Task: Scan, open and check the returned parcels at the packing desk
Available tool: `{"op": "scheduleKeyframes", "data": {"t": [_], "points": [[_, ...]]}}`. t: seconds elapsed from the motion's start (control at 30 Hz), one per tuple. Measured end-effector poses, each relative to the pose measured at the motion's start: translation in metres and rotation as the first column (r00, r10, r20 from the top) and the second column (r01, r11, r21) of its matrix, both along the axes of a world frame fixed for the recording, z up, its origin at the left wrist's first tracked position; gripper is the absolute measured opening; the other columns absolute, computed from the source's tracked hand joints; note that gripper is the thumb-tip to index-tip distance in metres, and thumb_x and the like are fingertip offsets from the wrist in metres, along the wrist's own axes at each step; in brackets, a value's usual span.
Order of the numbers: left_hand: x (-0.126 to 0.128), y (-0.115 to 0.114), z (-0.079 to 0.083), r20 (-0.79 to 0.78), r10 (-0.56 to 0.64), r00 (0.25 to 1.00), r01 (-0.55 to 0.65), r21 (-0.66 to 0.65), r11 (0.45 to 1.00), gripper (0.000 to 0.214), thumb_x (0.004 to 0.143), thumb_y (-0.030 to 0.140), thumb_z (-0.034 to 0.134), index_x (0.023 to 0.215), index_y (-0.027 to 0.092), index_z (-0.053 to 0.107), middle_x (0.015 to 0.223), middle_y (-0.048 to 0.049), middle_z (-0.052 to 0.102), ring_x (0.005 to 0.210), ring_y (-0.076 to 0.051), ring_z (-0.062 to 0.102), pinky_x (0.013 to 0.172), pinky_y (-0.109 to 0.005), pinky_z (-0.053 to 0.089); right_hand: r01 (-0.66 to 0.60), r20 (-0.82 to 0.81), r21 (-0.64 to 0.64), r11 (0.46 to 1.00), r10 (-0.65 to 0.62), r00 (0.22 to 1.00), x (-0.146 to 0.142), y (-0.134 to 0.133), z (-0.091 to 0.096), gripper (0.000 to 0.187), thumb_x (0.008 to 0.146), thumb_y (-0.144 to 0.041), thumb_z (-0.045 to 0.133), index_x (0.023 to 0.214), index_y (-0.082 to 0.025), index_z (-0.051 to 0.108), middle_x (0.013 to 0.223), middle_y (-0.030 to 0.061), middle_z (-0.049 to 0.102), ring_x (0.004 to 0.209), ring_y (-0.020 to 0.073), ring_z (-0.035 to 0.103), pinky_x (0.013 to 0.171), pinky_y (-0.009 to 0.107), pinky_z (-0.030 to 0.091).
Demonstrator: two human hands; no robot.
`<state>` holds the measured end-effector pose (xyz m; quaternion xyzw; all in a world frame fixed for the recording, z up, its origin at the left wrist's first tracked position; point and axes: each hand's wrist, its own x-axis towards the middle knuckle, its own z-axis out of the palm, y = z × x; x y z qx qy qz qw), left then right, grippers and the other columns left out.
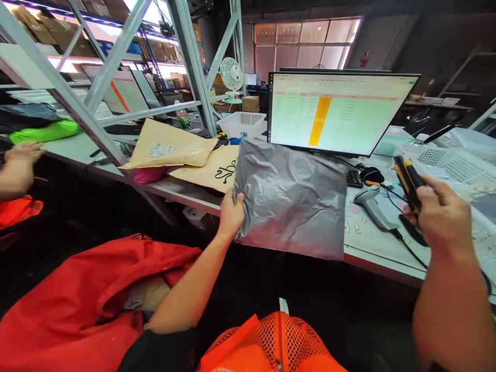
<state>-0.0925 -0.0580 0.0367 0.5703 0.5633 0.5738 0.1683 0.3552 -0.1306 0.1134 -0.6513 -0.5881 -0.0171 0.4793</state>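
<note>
Grey mailer hangs over the tabletop edge, the left hand pinching its nine-o'clock side. At three o'clock the right hand clasps a black-yellow tool; that one-sided pinch could let slick film slip.

The tan mailer on the worktop carries large black script. Only "She" shows before the grey bag covers the rest. At its ten o'clock, a padded envelope bears a white label, too small to read. The spreadsheet print on the monitor is illegible.
</note>
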Motion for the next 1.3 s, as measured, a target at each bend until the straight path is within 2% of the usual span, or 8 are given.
{"op": "scheduleKeyframes", "data": {"t": [0.1,0.23,0.5,0.67,0.77,0.9,1.03,1.3], "points": [[0.019,0.001,-0.016,-0.108,0.048,0.993,-0.058,-0.09,0.994,0.026,0.1,0.022,0.05,0.121,0.019,0.065,0.116,-0.0122,0.075,0.111,-0.027,0.07,0.1,-0.039,0.053,-0.285,0.095,-0.165,0.944,0.302,0.948,-0.087,0.004,0.034,0.046,0.102,-0.041,0.052,0.142,-0.025,0.067,0.086,0.0081,0.074,0.059,0.0177,0.063,0.056,0.032,0.049],[0.029,0.004,-0.017,-0.184,0.107,0.977,-0.121,-0.066,0.99,0.031,0.104,0.025,0.046,0.13,0.02,0.062,0.121,-0.0127,0.075,0.113,-0.028,0.071,0.097,-0.036,0.053,-0.498,0.342,-0.435,0.75,0.649,0.68,-0.185,0.041,0.011,0.041,0.101,-0.03,0.05,0.135,-0.025,0.073,0.109,0.0082,0.078,0.096,0.0218,0.07,0.083,0.032,0.053],[0.013,0.008,-0.021,-0.406,0.047,0.913,-0.163,-0.254,0.953,0.036,0.105,0.025,0.044,0.138,0.021,0.057,0.119,-0.0154,0.076,0.108,-0.033,0.073,0.091,-0.041,0.054,0.027,0.574,-0.541,0.841,0.346,0.742,-0.036,0.033,-0.054,0.049,0.103,-0.045,0.042,0.141,-0.03,0.07,0.108,0.0121,0.073,0.089,0.0268,0.07,0.074,0.036,0.053],[0.017,-0.001,0.012,-0.675,0.062,0.736,-0.118,-0.037,0.992,0.055,0.098,0.03,0.062,0.148,0.01,0.05,0.146,-0.0221,0.059,0.132,-0.038,0.057,0.11,-0.048,0.047,0.322,0.646,-0.518,0.792,0.115,0.755,0.008,0.013,-0.082,0.059,0.105,-0.053,0.033,0.154,-0.03,0.057,0.119,0.0172,0.067,0.096,0.035,0.07,0.078,0.047,0.055],[0.038,0.011,0.033,-0.782,-0.174,0.598,0.157,-0.099,0.983,0.045,0.099,0.033,0.063,0.14,0.013,0.06,0.138,-0.0155,0.065,0.129,-0.033,0.057,0.112,-0.043,0.046,0.341,0.654,-0.529,0.777,0.118,0.748,-0.006,0.014,-0.088,0.058,0.104,-0.045,0.037,0.15,-0.019,0.06,0.124,0.0219,0.066,0.107,0.0397,0.067,0.088,0.053,0.054],[0.079,0.054,0.037,-0.814,-0.451,0.366,0.34,-0.334,0.879,0.048,0.096,0.04,0.07,0.137,0.017,0.064,0.135,-0.0131,0.067,0.124,-0.03,0.061,0.107,-0.038,0.048,0.093,0.579,-0.364,0.927,0.146,0.802,-0.061,0.029,-0.073,0.05,0.103,-0.036,0.043,0.138,-0.011,0.067,0.13,0.0214,0.066,0.117,0.0371,0.063,0.102,0.052,0.051],[0.106,0.083,0.025,-0.824,-0.506,0.257,0.336,-0.414,0.846,0.055,0.093,0.05,0.071,0.137,0.016,0.065,0.135,-0.0163,0.064,0.125,-0.033,0.061,0.102,-0.039,0.05,-0.261,0.473,-0.347,0.901,0.409,0.781,-0.134,0.047,-0.079,0.044,0.101,-0.032,0.048,0.136,-0.013,0.067,0.135,0.0172,0.067,0.123,0.0316,0.062,0.109,0.047,0.049],[0.12,0.084,0.015,-0.89,-0.421,0.178,0.328,-0.35,0.878,0.033,0.102,0.028,0.05,0.125,0.015,0.069,0.129,-0.0183,0.065,0.123,-0.033,0.061,0.089,-0.038,0.054,-0.275,0.536,-0.302,0.913,0.401,0.743,-0.167,0.027,-0.135,0.046,0.106,-0.03,0.04,0.144,-0.015,0.06,0.154,0.0186,0.055,0.144,0.0342,0.047,0.119,0.056,0.037]]}}
